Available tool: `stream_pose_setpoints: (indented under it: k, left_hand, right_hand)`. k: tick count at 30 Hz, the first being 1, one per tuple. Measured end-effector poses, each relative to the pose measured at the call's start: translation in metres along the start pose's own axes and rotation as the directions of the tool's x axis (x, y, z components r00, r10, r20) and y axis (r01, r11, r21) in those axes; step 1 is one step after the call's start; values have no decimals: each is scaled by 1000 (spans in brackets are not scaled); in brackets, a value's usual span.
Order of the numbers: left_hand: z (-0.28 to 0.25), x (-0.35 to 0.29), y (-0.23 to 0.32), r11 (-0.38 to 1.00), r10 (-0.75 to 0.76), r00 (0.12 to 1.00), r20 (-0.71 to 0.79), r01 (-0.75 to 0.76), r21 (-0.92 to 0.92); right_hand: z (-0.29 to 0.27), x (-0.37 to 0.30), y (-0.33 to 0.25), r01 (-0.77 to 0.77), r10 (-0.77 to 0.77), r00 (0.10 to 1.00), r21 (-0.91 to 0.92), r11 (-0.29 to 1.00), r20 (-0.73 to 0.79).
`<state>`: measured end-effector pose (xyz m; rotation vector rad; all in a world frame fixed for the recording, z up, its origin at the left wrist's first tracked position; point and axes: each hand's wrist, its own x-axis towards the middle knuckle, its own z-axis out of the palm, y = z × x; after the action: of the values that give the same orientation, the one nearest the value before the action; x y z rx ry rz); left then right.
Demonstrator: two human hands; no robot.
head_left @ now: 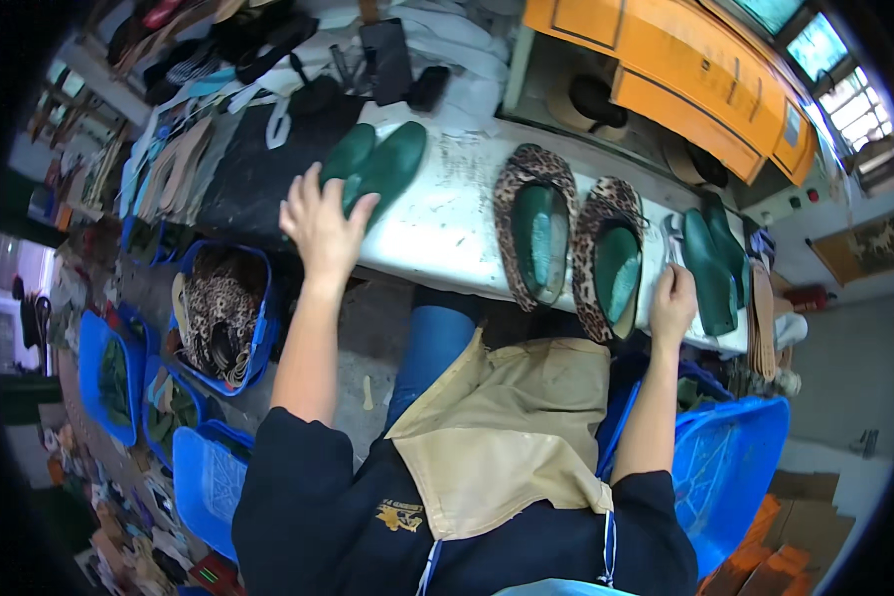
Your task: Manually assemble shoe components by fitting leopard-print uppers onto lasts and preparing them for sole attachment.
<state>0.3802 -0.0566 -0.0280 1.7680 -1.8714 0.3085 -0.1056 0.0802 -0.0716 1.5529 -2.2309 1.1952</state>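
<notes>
On the white bench top, a pair of green shoe lasts [392,164] lies side by side at the left. My left hand [323,221] is at their near end, fingers spread and thumb apart, with no firm grip visible. Two leopard-print shoes [509,204] with green lasts inside them [536,238] sit at the middle of the bench, soles partly showing. Closed at the bench's right front is my right hand [673,301], around the lower end of a metal tool [671,238] whose exact kind I cannot make out. Another pair of green lasts [707,268] lies just right of it.
Tan insoles [762,323] hang at the bench's right end. A yellow drawer cabinet [695,60] stands behind. Blue baskets [268,343] with leopard-print pieces and other material are on the left; another blue basket [735,477] is at my right. Dark cloth and tools crowd the back left.
</notes>
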Motion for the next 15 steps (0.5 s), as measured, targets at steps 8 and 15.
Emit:
stream_pose_setpoints:
  k: [8, 15]
  left_hand:
    - [2, 23, -22, 988, 133, 991, -32, -135, -74]
    - [5, 19, -15, 990, 110, 992, -64, -115, -83]
  right_hand:
    - [1, -2, -4, 12, -12, 1000, -62, 998, -4]
    - [-6, 6, -9, -52, 65, 993, -137, 989, 93]
